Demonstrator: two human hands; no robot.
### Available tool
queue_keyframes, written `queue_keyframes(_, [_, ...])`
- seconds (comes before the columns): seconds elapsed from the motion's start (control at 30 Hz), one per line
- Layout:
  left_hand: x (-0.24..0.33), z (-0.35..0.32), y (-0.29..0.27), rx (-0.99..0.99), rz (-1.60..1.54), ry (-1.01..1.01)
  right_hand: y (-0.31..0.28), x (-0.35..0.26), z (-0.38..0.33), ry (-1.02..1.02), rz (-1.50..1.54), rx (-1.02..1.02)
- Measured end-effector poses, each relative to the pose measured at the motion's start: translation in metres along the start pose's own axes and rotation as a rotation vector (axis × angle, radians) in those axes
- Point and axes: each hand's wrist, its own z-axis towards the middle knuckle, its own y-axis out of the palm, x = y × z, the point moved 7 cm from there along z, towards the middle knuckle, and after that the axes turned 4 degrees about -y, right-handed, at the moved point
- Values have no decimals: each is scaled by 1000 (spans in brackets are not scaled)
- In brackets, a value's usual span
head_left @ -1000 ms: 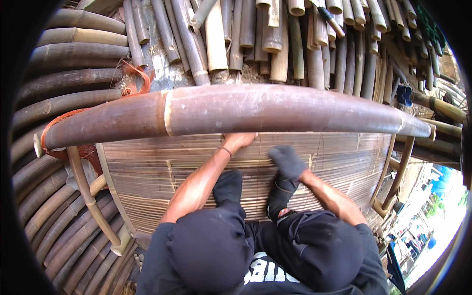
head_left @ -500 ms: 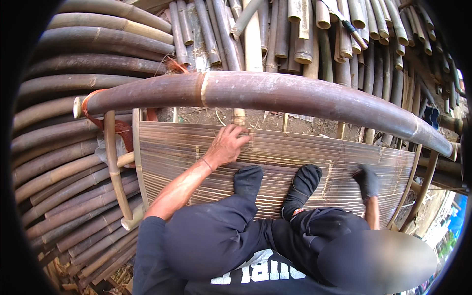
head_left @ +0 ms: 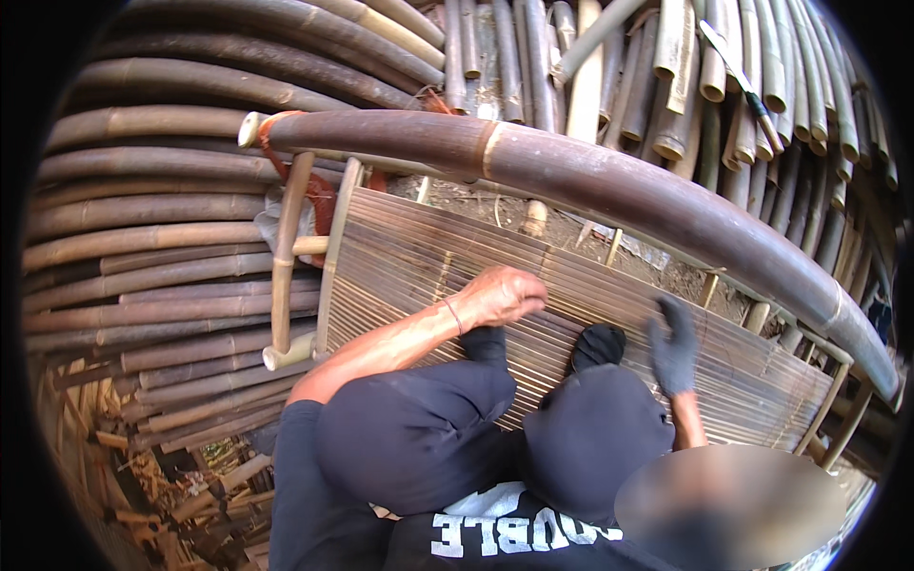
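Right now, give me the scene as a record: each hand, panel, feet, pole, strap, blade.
left_hand: bare left hand, fingers curled; contact unclear
right_hand: dark-grey-gloved right hand, thumb and fingers spread, nothing visibly held
panel: rectangular slatted brown bamboo panel, beneath both hands
feet: two black-socked feet, on the panel
pole: thick, round dark-brown bamboo pole, along the panel's far side
strap: orange-red fabric-like strap, around the pole's left end
blade: long silvery blade with dark handle, lying on cut bamboo poles, upper right
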Motion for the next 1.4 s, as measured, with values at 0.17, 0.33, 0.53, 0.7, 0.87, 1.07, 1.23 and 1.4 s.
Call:
queue_keyframes(0.17, [42,-20,-38,-206,-120,92,207,-66,77,743,1240,-830])
queue_keyframes(0.33, [5,-54,-59,-384,-537,-408,283,-151,115,194,826,-904])
queue_keyframes(0.53, [37,-39,-129,82,-78,248,241,-131,119,-88,687,-647])
queue_keyframes(0.7, [-87,-64,-118,106,205,77,190,-136,75,439,894,-954])
queue_keyframes(0.87, [-136,-65,-91,-208,179,8,186,-165,92,70,782,-1111])
queue_keyframes(1.07, [-213,-71,-152,103,9,-83,167,-143,118,602,820,-950])
queue_keyframes(1.23, [-297,-59,-205,489,-97,6,149,-88,101,1038,839,-587])
queue_keyframes(1.4, [-366,-40,-159,459,-24,-201,146,-16,80,560,94,-562])
